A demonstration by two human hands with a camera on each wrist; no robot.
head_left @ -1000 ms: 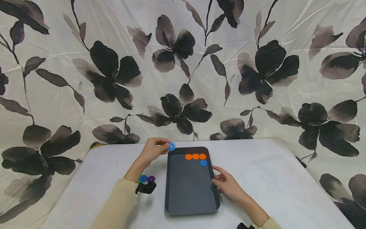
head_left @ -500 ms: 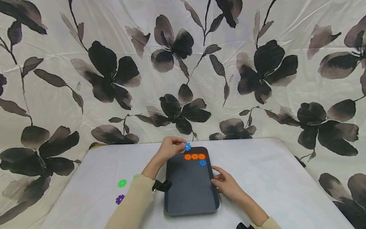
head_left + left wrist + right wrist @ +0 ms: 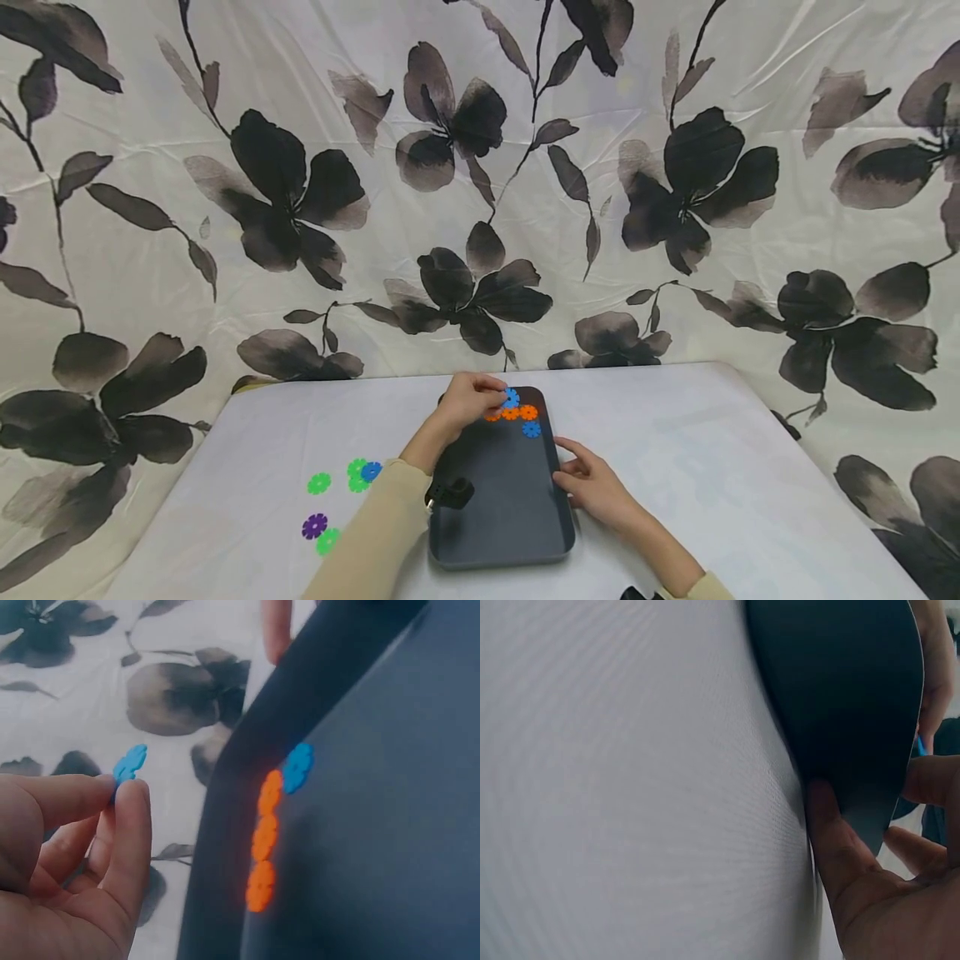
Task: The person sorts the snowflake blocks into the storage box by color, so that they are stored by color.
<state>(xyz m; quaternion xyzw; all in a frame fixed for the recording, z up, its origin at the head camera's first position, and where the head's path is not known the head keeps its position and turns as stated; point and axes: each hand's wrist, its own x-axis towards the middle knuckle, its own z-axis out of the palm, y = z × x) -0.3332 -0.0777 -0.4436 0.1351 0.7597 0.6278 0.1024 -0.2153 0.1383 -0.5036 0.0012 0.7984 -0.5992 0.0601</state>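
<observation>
My left hand (image 3: 465,402) pinches a blue notched, flower-shaped plastic disc (image 3: 512,398) between thumb and forefinger, above the far end of a dark grey tray (image 3: 498,508). In the left wrist view this held disc (image 3: 132,761) stands tilted at the fingertips. A row of three orange discs (image 3: 528,412) lies along the tray's far end, partly covered by the left hand in the head view. Another blue disc (image 3: 531,430) lies against the near side of the row's right end. My right hand (image 3: 592,479) grips the tray's right edge, thumb and fingers at its wall (image 3: 840,697).
Left of the tray, on the white table (image 3: 247,467), lie several loose discs: green (image 3: 319,483), purple (image 3: 314,526), another green (image 3: 327,542) and a blue one (image 3: 371,472) overlapping green ones. A floral cloth (image 3: 480,167) hangs behind the table.
My left hand has carried the blue disc rightward, then down over the tray's far end, uncovering loose discs on the left. The right hand stays at the tray's edge.
</observation>
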